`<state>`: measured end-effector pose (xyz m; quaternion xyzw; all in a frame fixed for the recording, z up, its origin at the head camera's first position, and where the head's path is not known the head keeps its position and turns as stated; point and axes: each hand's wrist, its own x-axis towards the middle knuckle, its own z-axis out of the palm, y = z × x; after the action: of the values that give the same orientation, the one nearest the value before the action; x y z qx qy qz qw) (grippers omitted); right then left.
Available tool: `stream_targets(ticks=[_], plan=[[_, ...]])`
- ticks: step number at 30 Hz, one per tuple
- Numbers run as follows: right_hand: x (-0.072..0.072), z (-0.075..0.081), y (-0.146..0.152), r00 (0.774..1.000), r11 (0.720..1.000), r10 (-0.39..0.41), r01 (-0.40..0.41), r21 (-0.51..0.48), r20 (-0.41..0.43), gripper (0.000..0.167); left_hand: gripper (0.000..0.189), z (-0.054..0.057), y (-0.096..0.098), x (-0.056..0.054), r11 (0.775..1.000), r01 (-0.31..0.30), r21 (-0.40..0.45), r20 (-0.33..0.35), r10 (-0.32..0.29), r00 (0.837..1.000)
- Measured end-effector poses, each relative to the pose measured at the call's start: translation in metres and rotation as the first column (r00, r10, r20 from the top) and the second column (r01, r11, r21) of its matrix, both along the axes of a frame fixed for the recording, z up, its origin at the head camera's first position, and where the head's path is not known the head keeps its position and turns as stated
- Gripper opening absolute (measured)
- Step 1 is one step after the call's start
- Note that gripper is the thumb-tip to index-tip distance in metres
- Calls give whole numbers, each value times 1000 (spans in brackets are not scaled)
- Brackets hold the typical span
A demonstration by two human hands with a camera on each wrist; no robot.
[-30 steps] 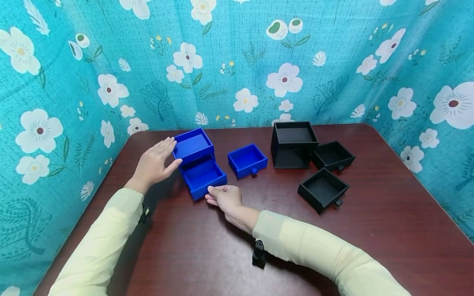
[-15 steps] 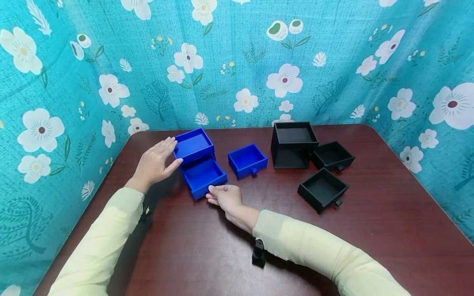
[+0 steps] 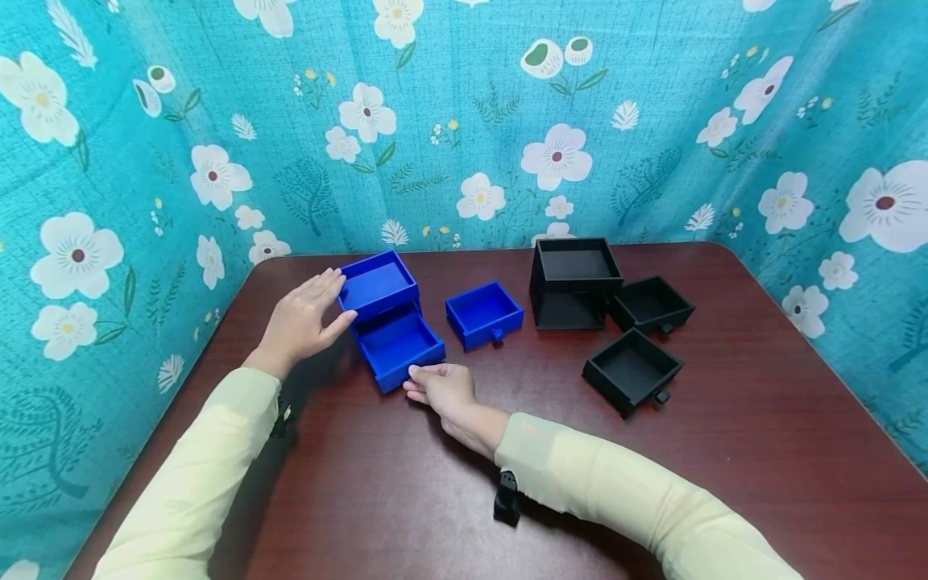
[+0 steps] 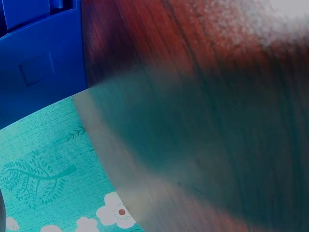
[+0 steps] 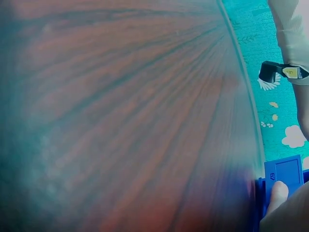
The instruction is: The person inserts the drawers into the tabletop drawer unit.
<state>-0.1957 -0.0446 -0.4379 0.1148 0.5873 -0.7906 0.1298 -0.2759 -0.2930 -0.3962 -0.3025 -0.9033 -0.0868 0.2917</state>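
Note:
A small blue drawer cabinet (image 3: 379, 283) with a shallow tray top stands at the back left of the table. Its lower blue drawer (image 3: 397, 342) juts out toward me. My left hand (image 3: 300, 318) lies along the cabinet's left side, fingers straight and thumb at the front corner. At the drawer's front, my right hand (image 3: 444, 388) pinches with thumb and fingers; the knob is hidden behind them. The left wrist view catches the cabinet's blue wall (image 4: 43, 67), and the right wrist view shows my right thumb (image 5: 277, 194) against blue plastic.
A second blue drawer (image 3: 484, 312) sits just right of the cabinet. Farther right stands a black cabinet (image 3: 576, 282) with an open front. Two black drawers lie beside it, one behind (image 3: 652, 304) and one nearer (image 3: 632, 370). A floral curtain (image 3: 464, 121) backs the table (image 3: 391, 499).

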Motion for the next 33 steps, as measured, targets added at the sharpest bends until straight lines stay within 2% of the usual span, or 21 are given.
stream_targets(ticks=[7, 25, 33], plan=[[-2, -2, 1, 1000, 1000, -2, 2, 21, 2, 16, 89, 1, 0, 0, 1000, 4, 5, -12, -4, 1000], [1, 0, -1, 1000, 1000, -13, 13, -3, 7, 16, 89, 1, 1, 0, 1000, 3, 7, -24, -2, 1000], [0, 2, -5, 1000, 1000, -14, 14, 1, 6, 15, 88, -1, 0, 0, 1000, -15, 8, 17, 15, 1000]])
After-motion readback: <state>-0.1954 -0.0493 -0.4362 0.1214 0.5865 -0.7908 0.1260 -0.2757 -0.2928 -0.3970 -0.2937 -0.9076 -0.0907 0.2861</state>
